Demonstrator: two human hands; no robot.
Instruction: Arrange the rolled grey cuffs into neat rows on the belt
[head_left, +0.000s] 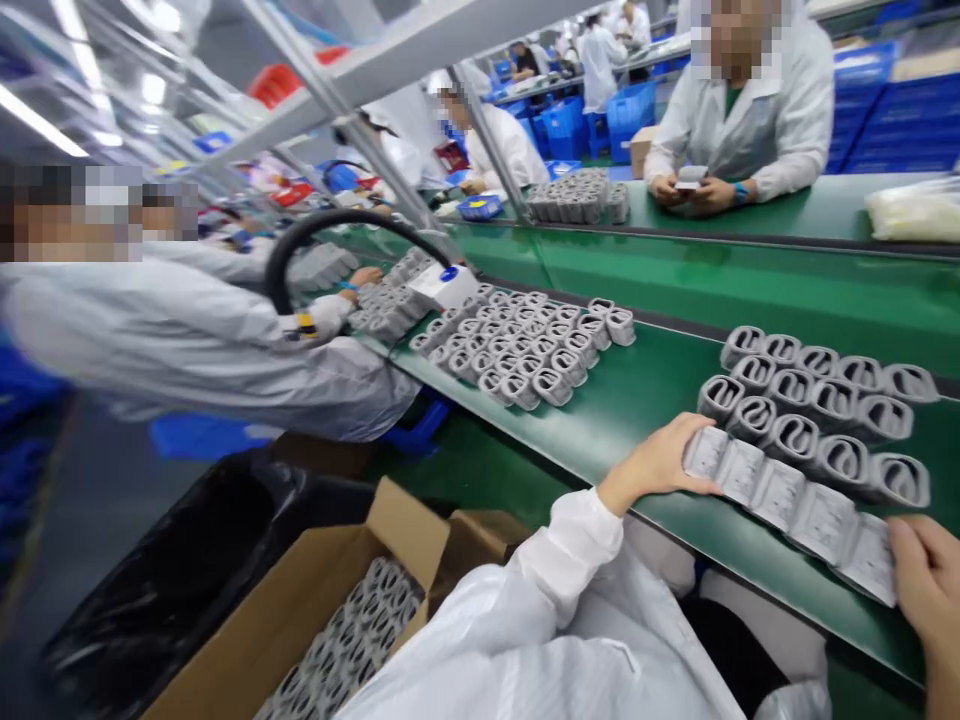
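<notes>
Bracing a row of five grey rolls (780,497) calls for even pressure from both ends. The left hand (664,458) has its grip closed on the near-left end, fingertips at the upper edge and thumb below. The right hand (930,575) touches the opposite end; its fingers run partly out of view, so I cannot tell how far that grip closes.

Only the two end rolls are touched, so the three middle ones seem to depend on the squeeze and on whatever lies under them. Too light a push could let the middle sag or a roll slip out; too hard could buckle the line or crush the soft-looking loops. Level wrists and matched force should suit it best.

The row lies along the front edge of the green surface (651,392), pale marked faces towards the wearer. Just behind it, more grey rolls (835,398) stand with looped ends up, in rows that a careless knuckle could knock askew. Further left sits a larger batch (517,350), well apart from the hands. Below the edge, an open carton (262,610) holds similar rolls.
</notes>
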